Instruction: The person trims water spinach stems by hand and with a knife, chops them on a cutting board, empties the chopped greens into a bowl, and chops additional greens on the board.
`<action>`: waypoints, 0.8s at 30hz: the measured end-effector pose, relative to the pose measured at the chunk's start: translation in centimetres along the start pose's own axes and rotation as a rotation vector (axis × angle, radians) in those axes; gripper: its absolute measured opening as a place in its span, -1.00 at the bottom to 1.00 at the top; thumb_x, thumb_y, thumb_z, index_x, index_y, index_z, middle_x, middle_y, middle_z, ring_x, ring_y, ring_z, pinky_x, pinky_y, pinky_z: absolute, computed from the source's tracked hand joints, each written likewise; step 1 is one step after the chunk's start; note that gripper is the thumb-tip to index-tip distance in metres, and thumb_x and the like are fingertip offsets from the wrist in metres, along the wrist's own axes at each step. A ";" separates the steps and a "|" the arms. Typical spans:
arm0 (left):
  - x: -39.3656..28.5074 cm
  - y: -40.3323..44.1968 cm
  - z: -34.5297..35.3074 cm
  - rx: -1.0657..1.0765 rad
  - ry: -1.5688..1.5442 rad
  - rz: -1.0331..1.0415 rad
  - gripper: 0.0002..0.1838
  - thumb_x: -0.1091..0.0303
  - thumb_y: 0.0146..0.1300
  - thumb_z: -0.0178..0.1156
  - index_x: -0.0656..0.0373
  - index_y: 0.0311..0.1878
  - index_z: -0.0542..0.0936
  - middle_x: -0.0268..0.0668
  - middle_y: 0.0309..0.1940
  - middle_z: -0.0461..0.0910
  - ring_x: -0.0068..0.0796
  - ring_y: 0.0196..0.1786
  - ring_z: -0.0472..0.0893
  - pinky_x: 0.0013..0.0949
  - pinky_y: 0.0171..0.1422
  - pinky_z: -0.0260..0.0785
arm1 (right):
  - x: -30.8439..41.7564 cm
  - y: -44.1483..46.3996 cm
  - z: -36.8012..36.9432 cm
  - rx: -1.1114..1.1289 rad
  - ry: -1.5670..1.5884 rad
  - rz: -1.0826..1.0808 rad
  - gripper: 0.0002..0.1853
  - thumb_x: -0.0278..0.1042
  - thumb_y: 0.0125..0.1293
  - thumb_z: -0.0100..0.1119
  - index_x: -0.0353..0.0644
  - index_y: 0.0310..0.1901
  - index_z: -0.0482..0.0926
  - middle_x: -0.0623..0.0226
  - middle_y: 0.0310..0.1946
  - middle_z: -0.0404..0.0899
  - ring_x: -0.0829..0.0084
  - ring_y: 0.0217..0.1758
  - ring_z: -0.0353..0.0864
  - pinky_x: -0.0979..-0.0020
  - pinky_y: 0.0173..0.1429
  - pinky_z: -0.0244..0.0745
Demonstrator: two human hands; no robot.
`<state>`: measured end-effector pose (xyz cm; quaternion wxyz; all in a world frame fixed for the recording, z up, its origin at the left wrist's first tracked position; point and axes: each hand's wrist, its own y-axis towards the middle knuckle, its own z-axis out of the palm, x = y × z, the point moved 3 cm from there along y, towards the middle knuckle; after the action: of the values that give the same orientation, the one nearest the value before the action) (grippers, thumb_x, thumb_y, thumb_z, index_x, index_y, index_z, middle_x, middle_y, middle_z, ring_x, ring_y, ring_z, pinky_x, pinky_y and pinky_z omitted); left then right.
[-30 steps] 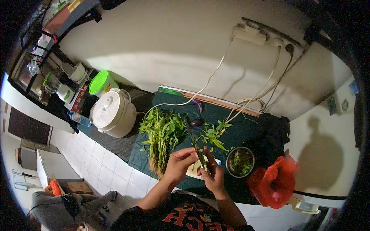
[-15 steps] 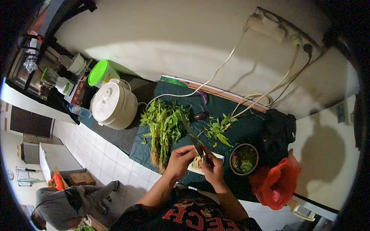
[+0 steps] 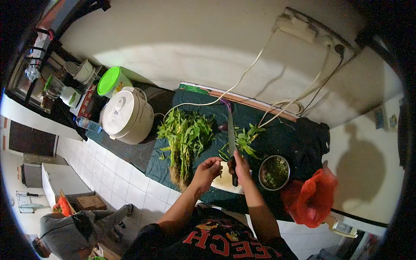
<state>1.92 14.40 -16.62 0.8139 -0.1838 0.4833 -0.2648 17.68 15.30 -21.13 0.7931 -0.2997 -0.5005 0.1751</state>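
Observation:
My right hand (image 3: 241, 168) is closed around the dark handle of a kitchen knife (image 3: 231, 135), whose blade points up and away from me. Close beside it, my left hand (image 3: 208, 172) is pinched; what its fingertips hold is too small to make out. Both hands are above a pale cutting board (image 3: 226, 183). Beyond them, a bunch of leafy greens (image 3: 184, 136) with roots lies on the left, and a smaller pile of leafy sprigs (image 3: 245, 141) lies behind the knife. To the right, a metal bowl (image 3: 274, 172) contains chopped greens.
A red plastic bag (image 3: 310, 199) hangs at the table's right end. On the left stand a white rice cooker (image 3: 126, 116) and a green-lidded container (image 3: 112, 82). A purple eggplant (image 3: 223, 127) lies near the wall; cables (image 3: 277, 106) trail behind. Another person (image 3: 71, 232) bends down at lower left.
The knife has swung from slanting left between both hands to pointing nearly straight away, upright in my right hand. My hands have moved apart, uncovering more of the board.

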 end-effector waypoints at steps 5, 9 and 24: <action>1.6 1.0 -2.2 -0.054 -0.078 0.033 -0.86 0.37 0.44 0.11 0.18 -0.04 0.51 -0.37 -0.20 0.57 -0.50 -0.12 0.61 -0.39 0.02 0.51 | -4.8 2.3 -1.6 0.011 -0.120 0.071 -0.56 0.12 0.46 -0.01 -0.15 -0.29 0.47 0.38 -0.66 0.47 0.52 -0.74 0.33 0.44 -0.62 0.20; 0.9 0.1 -3.0 -0.084 0.002 0.084 -0.86 0.41 0.43 0.10 0.25 -0.05 0.50 -0.31 -0.18 0.57 -0.41 -0.12 0.67 -0.35 0.02 0.56 | -3.7 -3.3 0.0 -0.043 -0.272 -0.121 -0.62 0.00 0.46 0.05 -0.21 -0.08 0.51 0.37 -0.63 0.51 0.60 -0.74 0.33 0.50 -0.64 0.18; -4.7 -6.7 -0.5 0.221 0.108 0.370 -0.60 0.33 0.42 0.13 0.21 0.26 0.41 -0.19 -0.03 0.63 -0.37 0.00 0.63 -0.27 0.12 0.49 | -1.0 -14.0 5.7 -0.211 -0.310 -0.624 -0.50 -0.41 0.24 0.36 -0.27 0.20 0.45 0.49 -0.37 0.63 0.79 -0.56 0.37 0.66 -0.51 0.21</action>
<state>-2.12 11.93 -9.90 0.8368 0.0128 0.5196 -0.1720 11.78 5.86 -10.87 0.6878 -0.1827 -0.6974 -0.0849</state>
